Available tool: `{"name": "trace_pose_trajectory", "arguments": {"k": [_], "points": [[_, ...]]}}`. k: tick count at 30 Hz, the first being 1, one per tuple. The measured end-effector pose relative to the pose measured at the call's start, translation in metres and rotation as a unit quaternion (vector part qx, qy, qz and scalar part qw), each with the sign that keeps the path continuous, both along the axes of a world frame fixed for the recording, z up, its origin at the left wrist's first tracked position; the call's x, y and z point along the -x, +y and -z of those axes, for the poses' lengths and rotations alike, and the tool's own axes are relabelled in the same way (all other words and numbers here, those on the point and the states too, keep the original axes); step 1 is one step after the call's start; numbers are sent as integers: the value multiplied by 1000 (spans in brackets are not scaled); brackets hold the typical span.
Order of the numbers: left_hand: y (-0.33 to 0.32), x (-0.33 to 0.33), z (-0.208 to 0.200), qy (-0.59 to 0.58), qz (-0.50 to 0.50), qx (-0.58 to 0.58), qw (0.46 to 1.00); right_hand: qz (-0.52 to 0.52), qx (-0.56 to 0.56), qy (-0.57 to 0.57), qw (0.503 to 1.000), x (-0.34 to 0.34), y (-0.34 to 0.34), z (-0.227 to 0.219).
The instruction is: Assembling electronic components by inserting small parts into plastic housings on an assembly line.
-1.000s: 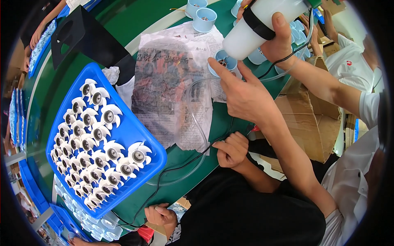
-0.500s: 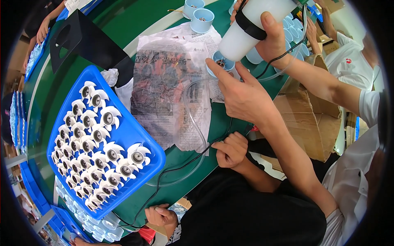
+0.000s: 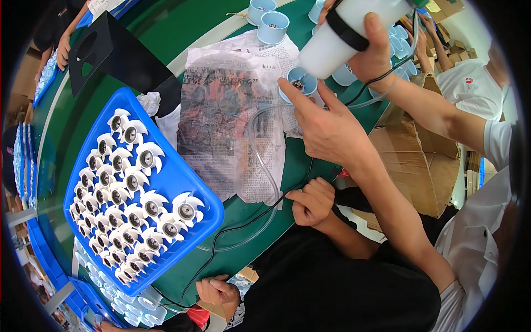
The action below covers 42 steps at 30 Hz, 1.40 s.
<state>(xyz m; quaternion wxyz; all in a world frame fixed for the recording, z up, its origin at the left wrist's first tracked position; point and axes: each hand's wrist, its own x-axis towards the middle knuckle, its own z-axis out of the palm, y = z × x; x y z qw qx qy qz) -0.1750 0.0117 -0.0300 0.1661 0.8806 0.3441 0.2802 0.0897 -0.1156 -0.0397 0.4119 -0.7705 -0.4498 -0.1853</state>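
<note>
My left hand (image 3: 217, 296) is loosely curled at the near edge of the green table, beside a thin black cable (image 3: 206, 269). My right hand (image 3: 313, 202) is closed in a fist at the table edge, close to the same cable and a clear tube (image 3: 272, 185). Neither hand visibly holds anything. In front of me a co-worker in white holds a translucent white bottle (image 3: 327, 51) with a black band, tilted over a light-blue cup (image 3: 289, 95) with small metal parts inside. The co-worker's other hand (image 3: 336, 135) reaches to that cup.
A blue tray (image 3: 200, 213) of white fan impellers (image 3: 146, 159) stands at left. Newspaper (image 3: 227, 130) lies mid-table. A black angled stand (image 3: 119, 55) is behind the tray. More light-blue cups (image 3: 273, 29) stand at the back; cardboard (image 3: 415, 166) is at right.
The co-worker's bottle has shifted slightly up and right and tilted more, showing more of the cup. My two hands have stayed in place.
</note>
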Motion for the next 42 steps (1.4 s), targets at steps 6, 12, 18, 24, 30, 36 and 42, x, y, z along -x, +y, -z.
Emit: {"name": "trace_pose_trajectory", "arguments": {"k": [6, 12, 18, 24, 30, 36, 42], "points": [[2, -3, 2, -30, -10, -49, 998, -5, -2, 0, 1000, 0, 1, 5], [5, -2, 1, -37, 10, -57, 998, -4, -6, -2, 1000, 1, 3, 1], [4, 4, -14, 51, 71, 40, 995, 4, -34, -12, 999, 1, 5, 6], [1, 6, 5, -23, -11, -59, 998, -11, -36, -14, 999, 3, 6, 1], [1, 3, 10, -40, -11, -40, 998, 1, -27, -16, 1000, 2, 1, 4], [1, 0, 11, -44, -20, -47, 998, 2, -35, -13, 999, 0, 2, 5], [0, 1, 12, -39, -35, -55, 997, -6, -43, -9, 999, -2, 4, 3]]}}
